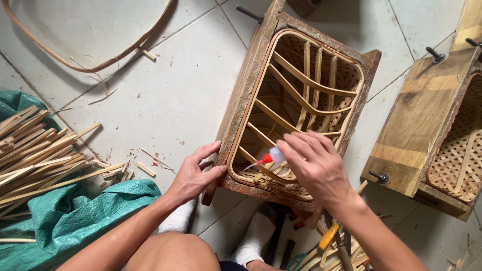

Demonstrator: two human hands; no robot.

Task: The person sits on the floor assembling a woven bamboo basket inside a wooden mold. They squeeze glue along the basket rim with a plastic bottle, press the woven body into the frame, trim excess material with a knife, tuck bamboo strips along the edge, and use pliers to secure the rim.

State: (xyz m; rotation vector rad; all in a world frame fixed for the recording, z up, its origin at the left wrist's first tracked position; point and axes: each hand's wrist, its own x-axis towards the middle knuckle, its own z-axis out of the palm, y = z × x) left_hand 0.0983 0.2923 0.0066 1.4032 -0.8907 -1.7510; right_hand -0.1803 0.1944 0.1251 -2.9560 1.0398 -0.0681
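- Fingers (301,143) of the right hand (315,165) are curled around a small white glue bottle (276,154), grasping it from above so that its red nozzle (264,160) points toward 9 o'clock, down into the basket
- Spread flat, the left hand (193,173) holds nothing between its fingers; the palm and thumb press against the near left corner of the wooden mould frame (246,85), with the fingertips touching its outer edge
- Inside that frame sits a woven bamboo basket (301,100), its pale rim following the frame's inner edge and curved bamboo ribs (296,75) crossing the opening
- The bottle's tip lies close to a rib near the basket's lower left corner, at about 7 o'clock within the opening; whether it touches the rib I cannot tell
- At 3 o'clock from the frame stands a second wooden mould (419,120) with another woven basket (459,155) in it, set apart from the first
- At 9 o'clock lies a heap of split bamboo strips (37,155) on a green woven sack (75,213), well apart from the hands
- A long curved bamboo strip (100,62) lies on the tiled floor (165,95) at 11 o'clock
- Below the frame at 6 o'clock are the person's 2 feet in white socks (258,233), and at 5 o'clock a yellow-handled tool (329,235) among loose scraps
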